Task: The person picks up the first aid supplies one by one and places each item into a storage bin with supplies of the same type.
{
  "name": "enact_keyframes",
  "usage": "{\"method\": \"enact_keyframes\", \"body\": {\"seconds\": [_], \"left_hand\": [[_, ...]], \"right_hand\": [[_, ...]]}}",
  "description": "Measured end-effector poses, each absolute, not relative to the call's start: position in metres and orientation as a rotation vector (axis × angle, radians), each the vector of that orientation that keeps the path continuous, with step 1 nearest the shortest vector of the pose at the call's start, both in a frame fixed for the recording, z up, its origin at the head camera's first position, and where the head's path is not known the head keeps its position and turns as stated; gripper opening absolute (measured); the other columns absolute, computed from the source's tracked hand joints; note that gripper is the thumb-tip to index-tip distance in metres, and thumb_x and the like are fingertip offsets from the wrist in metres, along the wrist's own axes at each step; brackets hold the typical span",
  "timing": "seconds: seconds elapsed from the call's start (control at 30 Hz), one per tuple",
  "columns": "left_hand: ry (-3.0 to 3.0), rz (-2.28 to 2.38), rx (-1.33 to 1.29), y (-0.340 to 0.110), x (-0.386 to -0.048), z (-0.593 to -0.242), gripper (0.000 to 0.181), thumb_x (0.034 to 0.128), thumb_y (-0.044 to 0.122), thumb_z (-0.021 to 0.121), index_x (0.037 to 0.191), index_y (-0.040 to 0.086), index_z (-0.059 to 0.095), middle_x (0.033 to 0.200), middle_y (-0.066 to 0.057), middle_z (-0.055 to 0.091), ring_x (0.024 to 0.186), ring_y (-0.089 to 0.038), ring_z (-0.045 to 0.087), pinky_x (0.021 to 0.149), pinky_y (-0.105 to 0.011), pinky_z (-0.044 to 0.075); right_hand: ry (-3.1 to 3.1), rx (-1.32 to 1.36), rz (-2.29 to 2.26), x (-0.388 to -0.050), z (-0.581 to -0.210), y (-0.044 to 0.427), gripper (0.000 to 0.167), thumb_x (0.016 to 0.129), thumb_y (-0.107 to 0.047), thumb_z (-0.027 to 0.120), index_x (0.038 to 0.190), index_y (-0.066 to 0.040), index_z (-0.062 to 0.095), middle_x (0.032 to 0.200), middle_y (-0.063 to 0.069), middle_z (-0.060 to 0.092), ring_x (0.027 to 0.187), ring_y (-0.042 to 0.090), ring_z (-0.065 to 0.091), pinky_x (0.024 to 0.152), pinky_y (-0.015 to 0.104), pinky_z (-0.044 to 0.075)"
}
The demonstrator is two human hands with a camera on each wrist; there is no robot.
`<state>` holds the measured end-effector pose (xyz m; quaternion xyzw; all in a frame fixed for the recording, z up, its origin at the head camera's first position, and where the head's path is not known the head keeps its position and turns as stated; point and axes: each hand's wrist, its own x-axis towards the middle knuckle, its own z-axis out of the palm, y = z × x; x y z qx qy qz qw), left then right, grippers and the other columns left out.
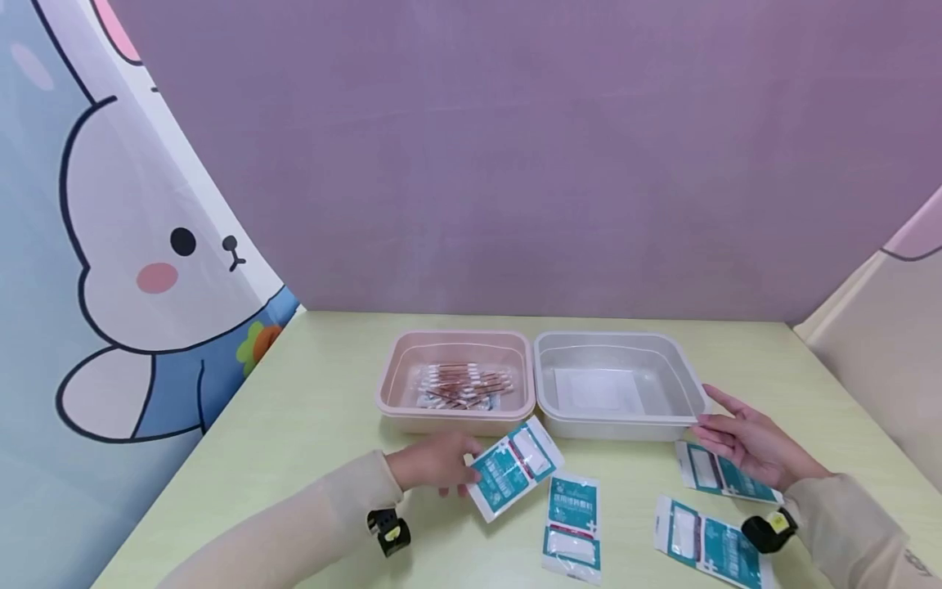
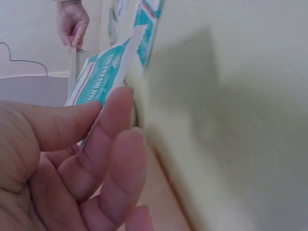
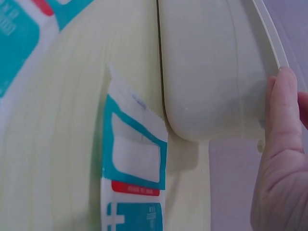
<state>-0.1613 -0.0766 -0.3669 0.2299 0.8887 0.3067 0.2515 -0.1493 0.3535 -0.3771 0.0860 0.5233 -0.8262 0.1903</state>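
My left hand [image 1: 437, 462] pinches a teal-and-white flat sachet [image 1: 515, 468] between thumb and fingers. It is held tilted above the table, just in front of the pink bin [image 1: 456, 421]. In the left wrist view the thumb lies on the printed face of the sachet [image 2: 103, 72]. At the right, my right hand [image 1: 758, 442] holds the near right corner of the white bin [image 1: 618, 429] by its rim. Fingers show along that rim [image 3: 284, 62] in the right wrist view. Similar sachets lie on the table: one between the hands [image 1: 572, 528], two by the right hand [image 1: 710, 540].
The two bins stand side by side on a pale table [image 1: 331, 360]. Inside the pink one lie clear-wrapped sticks with brown shafts, like swabs [image 1: 464, 384]. A pale flat rectangle [image 1: 598, 391] shows in the white bin's floor. A purple panel [image 1: 545, 164] rises behind.
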Motion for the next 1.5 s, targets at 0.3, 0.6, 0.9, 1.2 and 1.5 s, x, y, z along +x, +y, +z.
{"method": "enact_keyframes", "body": {"seconds": [0.3,0.6,0.9,1.2,1.5], "left_hand": [[2.385,1.018,0.739,-0.073,-0.170,-0.349,0.004,0.0895,0.002,0.064,0.087,0.003,0.067,0.065,-0.001,0.064,0.059,-0.028,0.063,0.050,-0.039,0.052],[2.398,1.159,0.768,-0.067,-0.189,-0.331,0.005,0.0905,0.002,0.063,0.093,0.000,0.066,0.067,-0.005,0.064,0.051,-0.014,0.054,0.046,-0.026,0.046],[2.507,1.190,0.789,-0.065,-0.207,-0.321,0.006,0.0915,0.006,0.063,0.092,0.002,0.067,0.068,0.000,0.062,0.054,-0.011,0.050,0.049,-0.022,0.041],[2.531,1.252,0.673,-0.046,-0.226,-0.324,0.009,0.0917,0.012,0.065,0.089,0.004,0.067,0.069,-0.003,0.062,0.054,-0.015,0.052,0.047,-0.022,0.041],[2.463,1.363,0.547,-0.023,-0.239,-0.325,0.009,0.0914,0.015,0.066,0.091,0.006,0.066,0.073,-0.006,0.063,0.052,-0.012,0.047,0.048,-0.022,0.041]], "right_hand": [[1.552,0.293,-2.258,-0.148,-0.371,0.351,0.082,0.100,-0.008,0.050,0.151,-0.022,-0.013,0.096,0.006,0.070,0.090,0.020,0.070,0.079,0.025,0.052],[1.574,0.303,-2.255,-0.146,-0.371,0.350,0.079,0.100,-0.010,0.049,0.152,-0.023,-0.009,0.096,0.005,0.070,0.090,0.020,0.070,0.078,0.023,0.052],[1.588,0.274,-2.246,-0.146,-0.370,0.346,0.083,0.099,-0.009,0.053,0.153,-0.024,-0.008,0.097,0.006,0.070,0.089,0.019,0.070,0.079,0.024,0.052],[1.604,0.285,-2.250,-0.147,-0.371,0.344,0.059,0.099,-0.009,0.053,0.144,-0.036,0.027,0.096,0.007,0.071,0.088,0.020,0.070,0.078,0.024,0.052],[1.618,0.285,-2.252,-0.146,-0.369,0.340,0.039,0.098,-0.010,0.055,0.125,-0.034,0.042,0.096,0.007,0.070,0.088,0.020,0.070,0.078,0.025,0.052]]}}
